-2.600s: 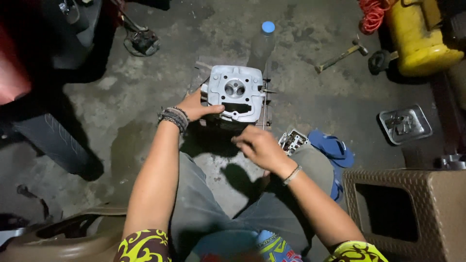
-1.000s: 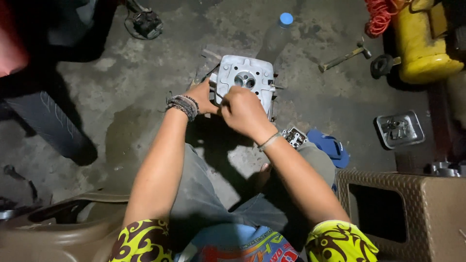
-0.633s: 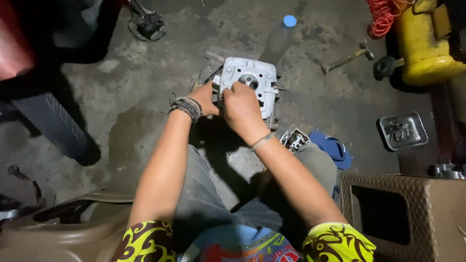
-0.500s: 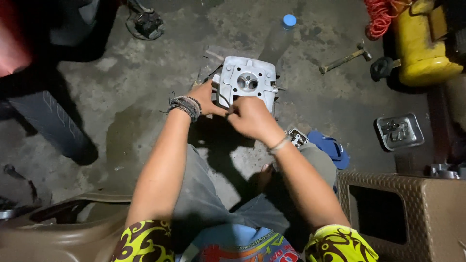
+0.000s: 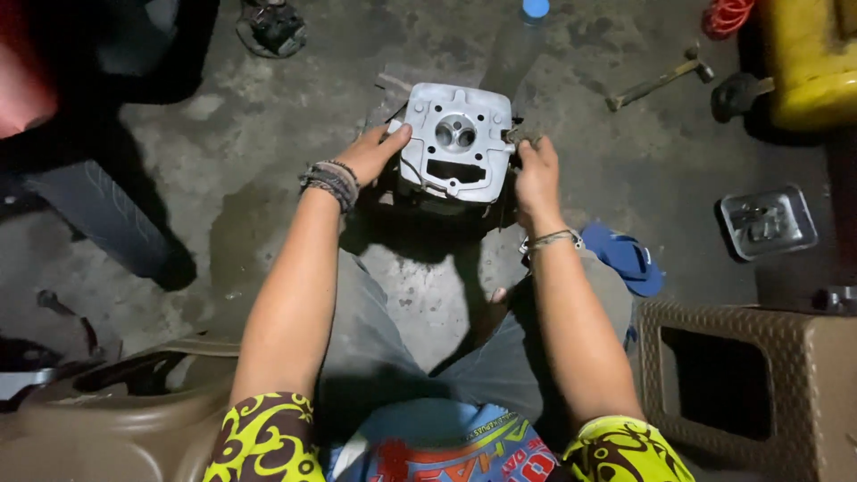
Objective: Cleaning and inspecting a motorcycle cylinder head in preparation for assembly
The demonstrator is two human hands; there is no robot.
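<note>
Squarely between left hand (image 5: 373, 153) and right hand (image 5: 536, 174), cylinder head (image 5: 455, 141)

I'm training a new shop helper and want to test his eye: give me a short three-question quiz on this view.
1. True or false: both hands touch the grey metal engine part.
2. Which hand is on the part's right edge? A) left hand B) right hand
3. Fill in: the hammer lies on the concrete ____.

Key: 1 true; 2 B; 3 floor.
</note>
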